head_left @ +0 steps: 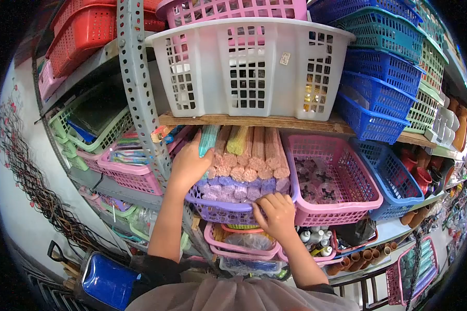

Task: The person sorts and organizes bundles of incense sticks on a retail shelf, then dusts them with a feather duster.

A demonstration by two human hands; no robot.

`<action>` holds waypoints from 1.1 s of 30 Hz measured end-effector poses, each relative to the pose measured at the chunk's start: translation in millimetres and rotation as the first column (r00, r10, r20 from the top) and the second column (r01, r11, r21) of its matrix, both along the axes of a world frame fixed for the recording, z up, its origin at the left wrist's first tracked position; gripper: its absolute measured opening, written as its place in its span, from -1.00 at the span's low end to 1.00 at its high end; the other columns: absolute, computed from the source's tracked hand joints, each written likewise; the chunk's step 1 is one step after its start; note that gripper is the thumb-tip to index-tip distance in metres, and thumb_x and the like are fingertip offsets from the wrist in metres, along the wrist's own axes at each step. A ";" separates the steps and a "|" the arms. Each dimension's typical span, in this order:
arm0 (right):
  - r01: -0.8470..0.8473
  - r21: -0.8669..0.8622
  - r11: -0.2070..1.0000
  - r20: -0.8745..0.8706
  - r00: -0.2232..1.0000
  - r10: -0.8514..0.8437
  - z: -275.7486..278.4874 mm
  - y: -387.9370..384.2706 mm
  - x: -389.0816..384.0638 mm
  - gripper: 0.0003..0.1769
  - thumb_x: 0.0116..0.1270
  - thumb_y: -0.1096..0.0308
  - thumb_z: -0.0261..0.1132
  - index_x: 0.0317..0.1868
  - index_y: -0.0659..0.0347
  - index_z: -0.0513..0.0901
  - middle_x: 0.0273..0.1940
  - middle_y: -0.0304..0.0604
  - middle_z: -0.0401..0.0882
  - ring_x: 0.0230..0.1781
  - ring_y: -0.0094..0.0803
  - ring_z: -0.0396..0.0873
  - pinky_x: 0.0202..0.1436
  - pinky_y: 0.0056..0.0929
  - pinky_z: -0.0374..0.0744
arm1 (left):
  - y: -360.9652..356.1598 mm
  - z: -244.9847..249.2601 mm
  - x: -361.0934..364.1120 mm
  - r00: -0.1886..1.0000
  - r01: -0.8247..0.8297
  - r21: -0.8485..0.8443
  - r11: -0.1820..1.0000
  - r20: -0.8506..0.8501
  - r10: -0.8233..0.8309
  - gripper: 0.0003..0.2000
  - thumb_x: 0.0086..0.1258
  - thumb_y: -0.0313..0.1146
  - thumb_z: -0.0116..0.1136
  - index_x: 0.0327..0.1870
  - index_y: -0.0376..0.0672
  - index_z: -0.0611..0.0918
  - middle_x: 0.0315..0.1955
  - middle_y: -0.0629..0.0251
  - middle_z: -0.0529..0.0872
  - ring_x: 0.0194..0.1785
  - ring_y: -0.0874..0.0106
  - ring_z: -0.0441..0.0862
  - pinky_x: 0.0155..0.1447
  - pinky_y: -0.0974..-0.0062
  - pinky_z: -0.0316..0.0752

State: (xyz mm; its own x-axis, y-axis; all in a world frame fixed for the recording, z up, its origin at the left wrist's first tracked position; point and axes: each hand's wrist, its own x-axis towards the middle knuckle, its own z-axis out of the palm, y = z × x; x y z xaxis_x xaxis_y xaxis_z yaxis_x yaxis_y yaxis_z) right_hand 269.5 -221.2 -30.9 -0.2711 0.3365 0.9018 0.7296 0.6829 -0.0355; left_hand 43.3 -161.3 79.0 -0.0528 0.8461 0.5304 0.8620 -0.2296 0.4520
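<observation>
A purple basket (225, 213) on the shelf is packed with long, rough-textured rolls, their ends toward me. Peach rolls (259, 150) lie above rows of violet and lilac rolls (228, 192), and a yellow roll (237, 141) rests on top. At the basket's left side my left hand (188, 163) is closed around a teal roll (208, 139), thumb on its near end. Lower right, my right hand (276, 211) has its fingers curled over the basket's front rim. The far ends of the rolls are hidden under the wooden shelf above.
Overhead, a white basket (207, 72) stands on a wooden shelf board (275, 122). A perforated metal post (142, 93) rises close to my left forearm. To the right sit a pink basket (337, 211) and a blue basket (394, 192). More pink baskets (244, 249) are below.
</observation>
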 end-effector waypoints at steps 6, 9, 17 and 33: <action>-0.013 0.003 1.000 -0.004 1.000 0.013 -4.0 -0.1 1.4 -0.85 0.08 0.35 0.38 -0.41 0.13 0.55 -0.50 -0.26 0.40 -0.46 -0.34 0.39 -0.36 -0.35 0.27 | 50.5 0.7 4.4 0.961 -0.131 0.108 0.986 -0.229 0.153 -0.44 0.32 -0.10 0.01 0.26 -0.27 0.43 -0.08 -0.13 0.64 -0.06 -0.03 0.62 0.06 0.12 0.49; -0.021 -0.013 1.000 -0.005 1.000 0.021 -3.5 -0.7 3.1 -0.86 0.02 0.41 0.38 -0.40 0.15 0.57 -0.48 -0.27 0.49 -0.46 -0.33 0.42 -0.35 -0.35 0.29 | 80.4 4.1 8.3 0.926 -0.221 0.011 0.975 -0.310 0.214 -0.37 0.35 0.01 -0.07 0.35 -0.22 0.30 0.16 -0.08 0.48 0.18 0.03 0.47 0.25 0.21 0.37; -0.041 -0.016 0.999 0.019 0.999 0.041 -6.5 1.5 7.0 -0.83 0.03 0.39 0.38 -0.35 0.15 0.59 -0.44 -0.28 0.50 -0.44 -0.34 0.42 -0.34 -0.36 0.31 | 105.5 5.6 18.6 0.888 -0.284 -0.180 0.942 -0.420 0.188 -0.22 0.34 0.14 -0.14 0.49 -0.10 0.02 0.50 0.15 -0.05 0.54 0.21 -0.08 0.52 0.36 -0.01; 0.016 -0.031 0.999 0.022 1.000 -0.015 -8.5 -3.4 4.4 -0.82 0.07 0.34 0.37 -0.30 0.15 0.58 -0.42 -0.27 0.48 -0.40 -0.33 0.44 -0.29 -0.34 0.34 | -55.1 -28.3 56.7 0.952 0.305 0.456 0.836 -0.133 -0.274 -0.68 0.23 -0.36 0.15 0.03 -0.15 0.60 0.08 0.07 0.53 0.24 0.07 0.38 0.36 0.13 0.18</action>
State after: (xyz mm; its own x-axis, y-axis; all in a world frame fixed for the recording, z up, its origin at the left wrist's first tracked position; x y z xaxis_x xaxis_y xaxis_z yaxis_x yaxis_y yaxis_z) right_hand 274.0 -224.5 -39.4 -0.2855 0.3690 0.8845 0.7409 0.6704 -0.0405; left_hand 100.0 -216.4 50.7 0.2002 0.4703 0.8595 0.7448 -0.6430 0.1784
